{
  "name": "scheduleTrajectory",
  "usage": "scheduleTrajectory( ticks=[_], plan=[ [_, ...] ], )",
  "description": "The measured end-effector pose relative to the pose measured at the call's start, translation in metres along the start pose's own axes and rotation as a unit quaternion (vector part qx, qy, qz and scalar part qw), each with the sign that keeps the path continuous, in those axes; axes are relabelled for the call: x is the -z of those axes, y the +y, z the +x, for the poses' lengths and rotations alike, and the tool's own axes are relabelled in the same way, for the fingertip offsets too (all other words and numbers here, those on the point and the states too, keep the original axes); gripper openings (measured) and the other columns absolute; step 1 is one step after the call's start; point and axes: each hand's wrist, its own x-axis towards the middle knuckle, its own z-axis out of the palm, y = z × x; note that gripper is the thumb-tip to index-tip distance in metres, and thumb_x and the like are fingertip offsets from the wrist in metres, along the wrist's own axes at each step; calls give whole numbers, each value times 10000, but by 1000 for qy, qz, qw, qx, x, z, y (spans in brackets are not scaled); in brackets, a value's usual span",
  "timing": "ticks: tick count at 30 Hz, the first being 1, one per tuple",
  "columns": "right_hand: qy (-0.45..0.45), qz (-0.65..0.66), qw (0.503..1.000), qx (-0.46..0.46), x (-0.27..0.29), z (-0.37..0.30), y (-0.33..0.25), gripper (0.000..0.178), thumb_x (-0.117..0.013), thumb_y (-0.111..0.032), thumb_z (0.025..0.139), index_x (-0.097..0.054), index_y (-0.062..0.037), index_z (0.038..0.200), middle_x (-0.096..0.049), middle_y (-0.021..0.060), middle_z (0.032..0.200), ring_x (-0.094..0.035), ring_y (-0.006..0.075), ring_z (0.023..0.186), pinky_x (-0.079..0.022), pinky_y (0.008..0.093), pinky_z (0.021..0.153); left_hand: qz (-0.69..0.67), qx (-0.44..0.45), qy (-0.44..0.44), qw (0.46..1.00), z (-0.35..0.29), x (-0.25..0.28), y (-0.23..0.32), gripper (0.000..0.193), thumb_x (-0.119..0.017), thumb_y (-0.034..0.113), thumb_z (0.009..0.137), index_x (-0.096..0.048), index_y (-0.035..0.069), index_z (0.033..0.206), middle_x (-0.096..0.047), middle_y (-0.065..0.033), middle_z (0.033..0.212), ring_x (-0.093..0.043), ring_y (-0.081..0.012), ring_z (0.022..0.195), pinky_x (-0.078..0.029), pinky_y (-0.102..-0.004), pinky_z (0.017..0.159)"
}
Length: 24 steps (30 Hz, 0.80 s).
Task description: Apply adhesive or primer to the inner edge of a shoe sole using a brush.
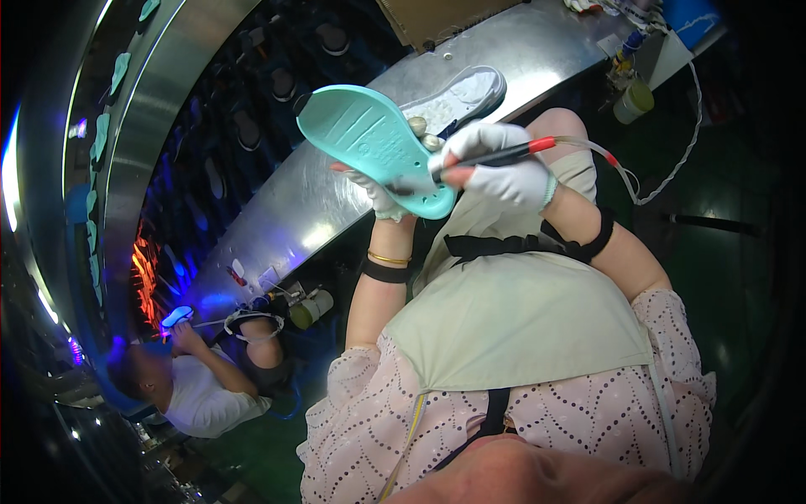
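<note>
Between the two gloved hands, a mint-green moulded rubber shoe sole [374,143] is held up over the person's lap, tread side up. The left hand [382,197], in a white glove, has its fingers closed on the sole's lower edge from underneath. The right hand [504,168], also white-gloved, has its fingers closed around a black pen-shaped tool with a red collar [495,156], whose tip touches the sole just beside the left fingers. A thin clear tube [625,176] trails from the tool's back end. Beyond the fingers, a white sneaker [462,94] lies on the curved steel tabletop [537,50]. A co-worker [201,378] sits well off to the left.
</note>
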Motion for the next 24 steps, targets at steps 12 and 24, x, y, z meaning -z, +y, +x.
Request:
scheduleTrajectory(
  ticks=[12, 24],
  plan=[
    [-6, -96, 995, 18, 12, 3, 10, 177, -734, -80, 747, -641, -32, 891, -658, 40, 876, -597, 96, 799, -475, 255, 754, 10, 55, -47, 997, 5, -6, 14, 1012, -545, 827, 569, -514, 30, 1192, -579, -194, 1063, -611, -324, 894, -541, -403, 750],
    [-247, -174, 952, 60, 21, 7, -7, 166, -744, 0, 696, -637, -22, 821, -663, 74, 891, -624, 172, 836, -490, 292, 773, 284, 181, -70, 939, 17, -15, 47, 1135, -441, 883, 566, -426, 11, 1293, -582, -185, 1120, -611, -294, 974, -524, -379, 834]
  ],
)
